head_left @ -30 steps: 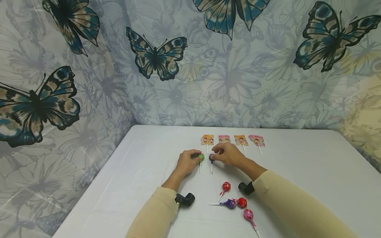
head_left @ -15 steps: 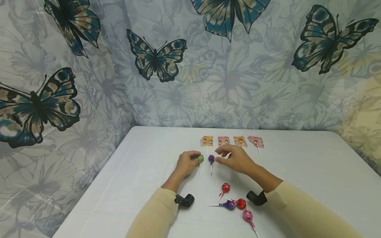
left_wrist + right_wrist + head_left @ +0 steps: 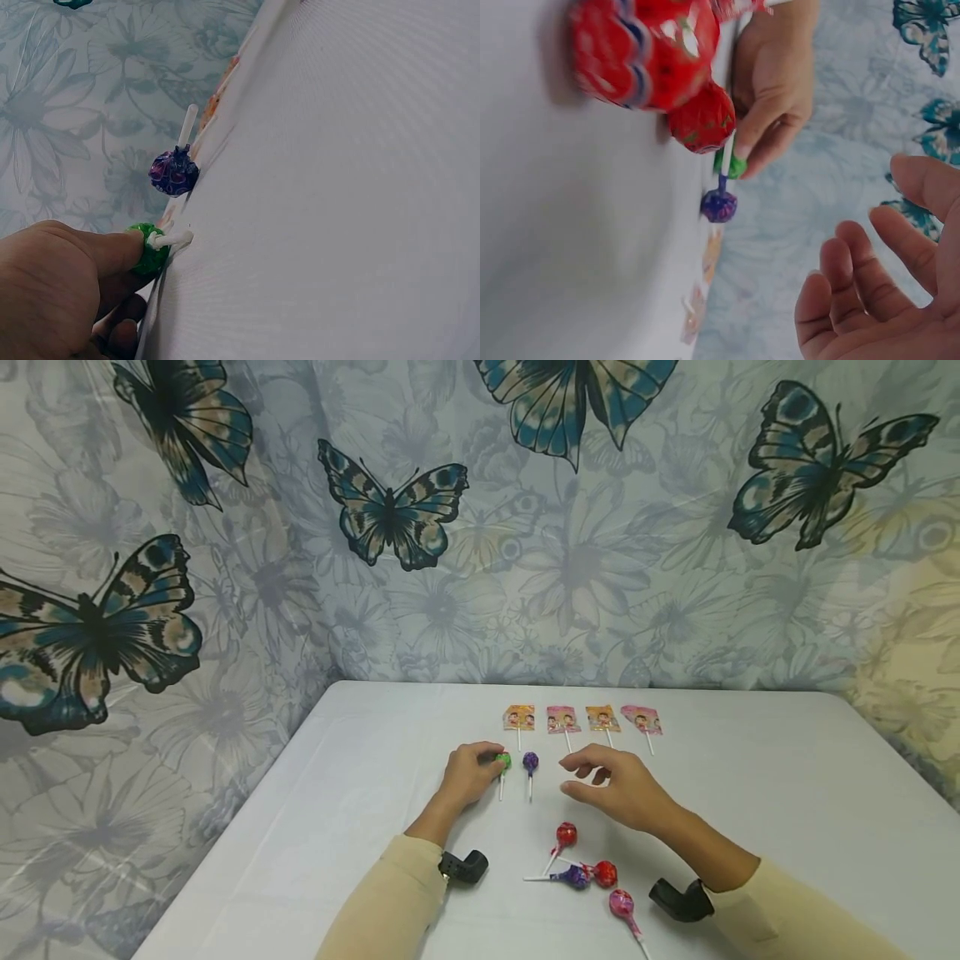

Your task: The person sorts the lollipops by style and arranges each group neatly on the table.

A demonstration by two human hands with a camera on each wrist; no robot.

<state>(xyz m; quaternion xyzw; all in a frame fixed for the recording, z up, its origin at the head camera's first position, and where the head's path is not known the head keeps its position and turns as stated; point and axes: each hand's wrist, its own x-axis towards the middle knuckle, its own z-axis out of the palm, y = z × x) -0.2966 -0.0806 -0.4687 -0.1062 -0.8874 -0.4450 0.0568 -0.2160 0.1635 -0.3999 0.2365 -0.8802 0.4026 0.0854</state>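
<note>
My left hand (image 3: pixel 470 772) pinches the wrapped head of a green lollipop (image 3: pixel 505 761) lying on the white table; the left wrist view has the green head (image 3: pixel 152 251) between thumb and fingers. Just right of it lies a purple lollipop (image 3: pixel 531 762), its stick toward me, touched by neither hand. My right hand (image 3: pixel 622 785) hovers to the right of the purple lollipop, fingers loosely bent and apart, holding nothing. In the right wrist view those fingers (image 3: pixel 885 285) have only air between them.
Behind the hands, several flat-wrapped lollipops (image 3: pixel 603 718) form a row near the table's far edge. Closer to me lie a red lollipop (image 3: pixel 566 834), another red one (image 3: pixel 604 873), a purple one (image 3: pixel 576 877) and a pink one (image 3: pixel 622 903). Butterfly-print cloth (image 3: pixel 585 568) hangs behind the table.
My right hand has let go of the purple lollipop and drawn back to the right and toward me. The left hand keeps its pinch on the green lollipop.
</note>
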